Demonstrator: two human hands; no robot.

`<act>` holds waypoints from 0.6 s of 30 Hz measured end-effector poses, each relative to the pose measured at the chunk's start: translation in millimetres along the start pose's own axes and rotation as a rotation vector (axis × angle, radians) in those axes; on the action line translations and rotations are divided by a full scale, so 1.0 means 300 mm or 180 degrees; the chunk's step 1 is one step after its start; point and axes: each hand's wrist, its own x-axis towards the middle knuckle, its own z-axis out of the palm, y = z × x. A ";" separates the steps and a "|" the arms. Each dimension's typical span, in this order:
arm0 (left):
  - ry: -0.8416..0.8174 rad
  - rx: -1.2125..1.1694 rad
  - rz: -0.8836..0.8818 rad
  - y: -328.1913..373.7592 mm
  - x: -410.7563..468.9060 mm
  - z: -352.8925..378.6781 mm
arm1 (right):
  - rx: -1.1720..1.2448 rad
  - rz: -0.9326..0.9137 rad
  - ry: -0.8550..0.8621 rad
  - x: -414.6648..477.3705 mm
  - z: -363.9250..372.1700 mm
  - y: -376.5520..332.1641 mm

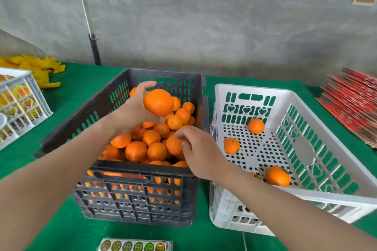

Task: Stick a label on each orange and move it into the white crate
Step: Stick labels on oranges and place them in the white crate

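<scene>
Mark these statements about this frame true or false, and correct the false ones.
1. The left hand holds a round orange fruit above the dark grey slatted plastic crate. True.
2. The white perforated plastic crate is empty. False: several loose oranges lie on its floor.
3. The sheet of round printed labels lies on the green table cover, nearer than the dark crate. True.
4. The right hand reaches into the white crate. False: it is over the heaped oranges in the dark crate.
5. The stack of flat red cardboard lies left of both crates. False: it lies at the far right.
</scene>
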 end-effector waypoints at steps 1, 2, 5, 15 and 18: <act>0.0005 -0.0225 0.0147 0.021 -0.069 0.011 | 0.0068 0.0011 0.0036 -0.002 -0.005 -0.004; 0.0027 -0.0435 0.0292 0.039 -0.140 0.026 | 0.0180 0.0005 0.0088 -0.005 -0.012 -0.012; 0.0108 -0.1082 0.0433 0.081 -0.328 0.086 | 0.0951 0.0047 0.0400 -0.035 -0.047 -0.042; -0.0241 -0.1553 -0.0718 0.081 -0.661 0.350 | 0.1502 -0.0193 -0.0035 -0.402 -0.078 -0.061; -0.0752 -0.1876 -0.1003 0.031 -0.708 0.417 | 0.1718 0.0242 -0.0260 -0.495 -0.066 0.005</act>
